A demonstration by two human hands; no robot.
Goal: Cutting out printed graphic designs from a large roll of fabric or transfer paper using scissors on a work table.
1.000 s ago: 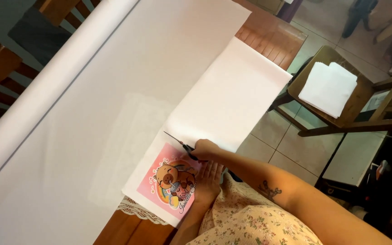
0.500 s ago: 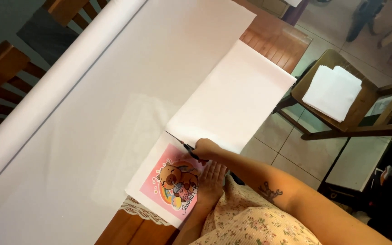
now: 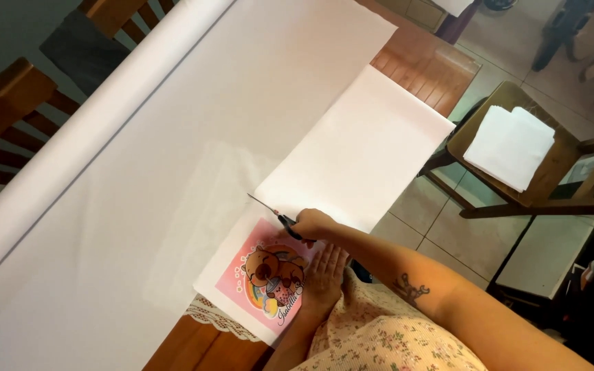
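Observation:
My right hand grips dark-handled scissors whose blades point up-left into a large white sheet spread over the table. My left hand lies flat, fingers together, on the right edge of a pink printed picture of cartoon animals, which has a white border. A cut strip of white paper reaches from the scissors toward the far table edge.
A long white paper roll runs along the table's left side. The wooden table shows at the far end. A wooden chair on the right holds folded white sheets. Lace trim hangs at the near edge.
The view has shifted slightly; the scissors and both hands stay in nearly the same place on the paper.

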